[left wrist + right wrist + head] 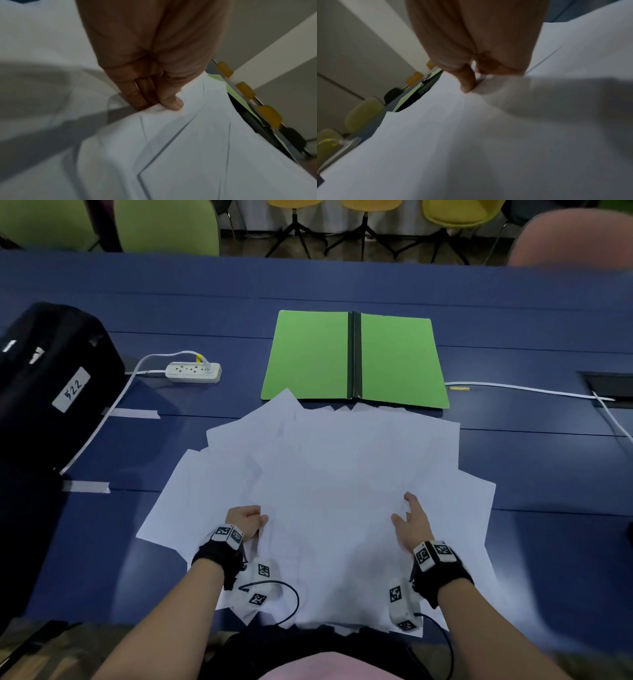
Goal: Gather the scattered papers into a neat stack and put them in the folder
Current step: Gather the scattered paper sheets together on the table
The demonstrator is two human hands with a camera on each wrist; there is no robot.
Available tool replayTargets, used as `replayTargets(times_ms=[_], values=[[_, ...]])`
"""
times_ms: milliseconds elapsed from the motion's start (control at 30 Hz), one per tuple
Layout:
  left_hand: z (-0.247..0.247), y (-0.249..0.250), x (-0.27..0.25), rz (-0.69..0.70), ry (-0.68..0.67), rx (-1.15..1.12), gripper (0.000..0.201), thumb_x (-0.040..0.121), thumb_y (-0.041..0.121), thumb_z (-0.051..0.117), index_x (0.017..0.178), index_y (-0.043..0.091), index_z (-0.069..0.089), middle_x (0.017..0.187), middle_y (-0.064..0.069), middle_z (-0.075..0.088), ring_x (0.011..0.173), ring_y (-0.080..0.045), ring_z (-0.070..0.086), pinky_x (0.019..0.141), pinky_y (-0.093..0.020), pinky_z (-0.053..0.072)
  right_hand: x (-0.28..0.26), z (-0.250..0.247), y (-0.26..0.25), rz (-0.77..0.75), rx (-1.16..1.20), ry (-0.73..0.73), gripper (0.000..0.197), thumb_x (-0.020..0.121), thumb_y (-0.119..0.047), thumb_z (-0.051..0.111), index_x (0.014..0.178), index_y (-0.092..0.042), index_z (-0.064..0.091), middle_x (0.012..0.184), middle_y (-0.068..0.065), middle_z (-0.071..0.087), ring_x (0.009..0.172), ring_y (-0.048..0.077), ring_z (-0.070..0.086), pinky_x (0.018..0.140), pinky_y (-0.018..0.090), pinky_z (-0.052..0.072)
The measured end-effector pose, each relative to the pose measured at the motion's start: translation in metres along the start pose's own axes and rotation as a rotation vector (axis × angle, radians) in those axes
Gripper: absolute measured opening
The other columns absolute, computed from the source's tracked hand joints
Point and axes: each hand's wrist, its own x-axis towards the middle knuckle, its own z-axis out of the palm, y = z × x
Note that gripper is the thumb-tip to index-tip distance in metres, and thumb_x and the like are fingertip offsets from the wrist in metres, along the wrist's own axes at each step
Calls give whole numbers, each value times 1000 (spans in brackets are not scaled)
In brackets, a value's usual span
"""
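Right now your head view gives the whole layout: the papers (329, 494) lie fanned in a loose overlapping spread on the blue counter (534, 460), reaching from its near edge up to the green folder (308, 354), which lies open and flat beyond them, with the far corners of the sheets just overlapping its near edge. Your left hand (246, 521) sits at the left of the spread and your right hand (412, 522) at the right, well apart. From above you cannot tell exactly how the left one takes the sheets; the left wrist view settles it, showing your left hand (150, 75) with its thumb on top and fingers (137, 94) curled beneath a lifted, bowed edge of the papers (188, 148), pinching it. The right wrist view shows your right hand (476, 54) with fingers pointing down and a fingertip (467, 86) touching the top of the papers (453, 148); it grips nothing, and from the head view its fingers look spread and relaxed. Only the head view shows the white power strip (193, 371) to the left of the folder, the black bag (51, 381) at the far left, and the white cable (520, 391) trailing off to the right.
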Motion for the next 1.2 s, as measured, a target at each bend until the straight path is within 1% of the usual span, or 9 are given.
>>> replayTargets(times_ms=[133,267,300,400,500,733,900,1000,1200], values=[[-6,-2,10,7,59,-37,38,83,11,69,119,1,63,118,-18,65,104,-29,63,101,-42,48,-2,-8,3,-73,61,2,52,95,7,36,143,-14,38,137,1,48,126,20,46,109,32,33],[-2,7,3,-58,29,-64,61,67,72,60,82,14,66,92,-9,63,90,-27,58,90,-33,46,3,-8,9,-119,-43,-51,50,91,6,39,138,-9,46,135,9,55,126,26,51,109,42,38],[1,12,0,-87,4,15,71,70,77,53,96,13,64,105,-12,59,101,-29,55,89,-33,42,3,-5,8,-119,-113,-87,47,92,3,41,137,-8,47,134,9,55,126,28,51,108,41,39],[12,20,-6,-160,-4,236,111,68,71,65,148,6,25,153,-14,29,137,-34,36,104,-43,37,2,2,6,-110,-314,-193,43,93,-14,52,136,-11,49,133,6,55,125,27,51,105,36,40],[20,19,-10,-125,37,317,109,69,50,78,147,-1,21,152,-18,29,137,-35,35,106,-44,37,9,-1,7,-90,-405,-176,40,90,-29,60,126,-12,56,127,9,60,115,27,56,97,32,43],[29,13,-19,-139,94,254,100,71,40,80,143,-4,27,147,-19,36,132,-35,41,103,-42,40,21,-81,24,285,-409,386,63,79,-23,68,130,3,43,136,23,36,119,40,48,96,41,42],[38,19,-30,-142,133,197,122,54,61,82,144,-1,27,145,-18,42,128,-35,46,101,-42,44,25,-104,28,287,-438,334,68,78,-25,72,132,4,42,137,24,41,120,41,49,96,41,42],[52,23,-36,-71,167,225,135,48,55,87,149,6,13,152,-14,31,138,-32,36,110,-44,36,23,-114,25,281,-364,293,70,79,-23,74,136,2,41,140,20,46,129,35,45,102,39,38],[71,25,-40,-63,170,343,126,52,40,91,144,10,12,141,-19,44,127,-36,47,99,-47,45,10,-106,28,303,-343,39,66,76,-32,77,124,6,51,122,17,61,113,33,58,84,31,44]])
